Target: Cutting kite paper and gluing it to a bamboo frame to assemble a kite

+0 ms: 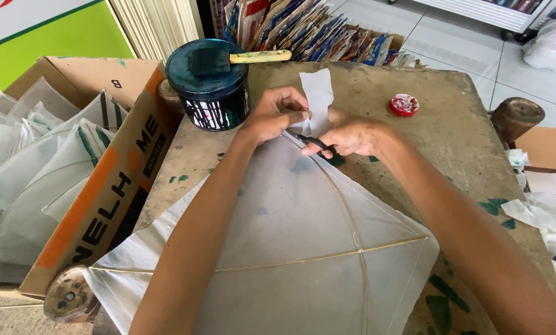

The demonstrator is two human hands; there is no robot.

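Note:
A white paper kite (290, 217) with thin stick spars lies flat on a worn, paint-stained table (439, 124). At its far tip a flap of white paper (318, 93) sticks up. My left hand (275, 115) pinches that flap at the kite's tip. My right hand (349, 136) grips small black-handled scissors (312, 141), whose blades point left toward the paper just under my left fingers.
A dark round tin (209, 87) with a wooden-handled brush (253, 57) across its lid stands at the table's far left. A red lid (404, 104) lies far right. A cardboard box (104, 180) of finished kites sits left. Paper scraps (551, 217) lie right.

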